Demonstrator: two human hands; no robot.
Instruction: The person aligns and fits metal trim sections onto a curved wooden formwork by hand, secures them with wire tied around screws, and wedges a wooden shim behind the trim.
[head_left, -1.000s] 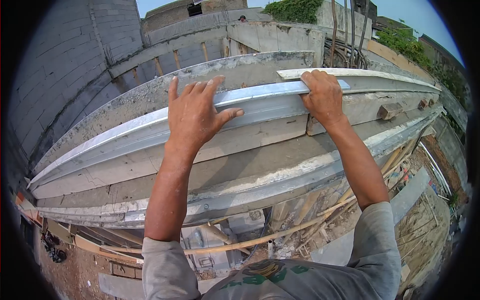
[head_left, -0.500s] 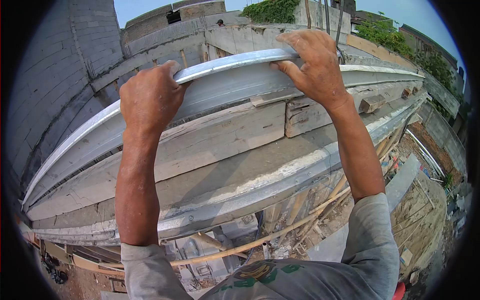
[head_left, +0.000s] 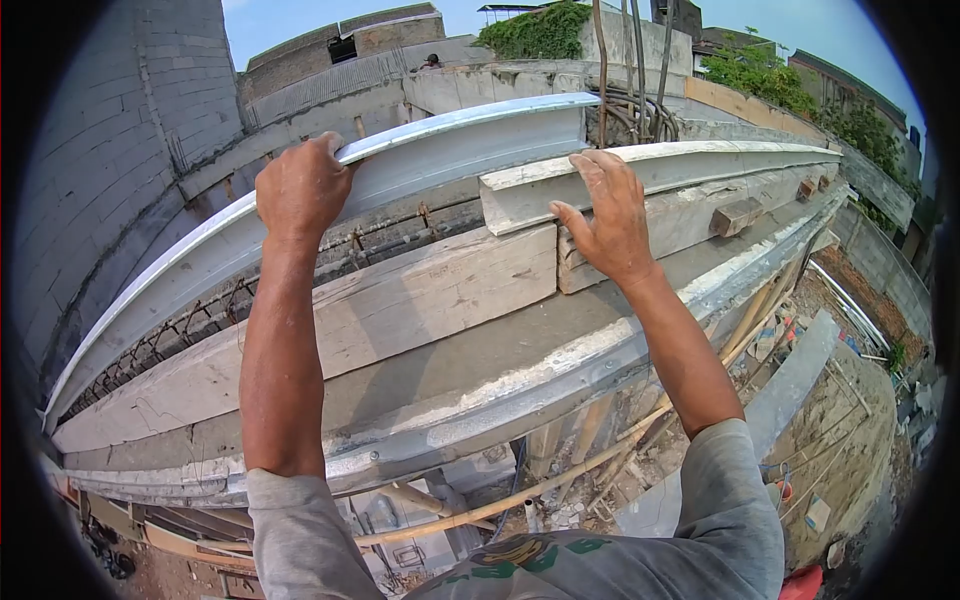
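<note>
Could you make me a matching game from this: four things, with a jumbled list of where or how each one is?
Things:
1. Left hand
2. Right hand
3. Bamboo pole
4. Wooden block

Places and states:
A. Beside the pale board
B. Spread open, by the whitish channel
C. Below the concrete ledge
D. Closed on the long metal channel

Pairs: 1-D, 2-B, 3-C, 4-A.

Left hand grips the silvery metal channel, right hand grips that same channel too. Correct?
Not quite: the left hand does grip the silvery metal channel, but the right hand isn't on it; it's open at the whitish channel, per the head view.
</note>
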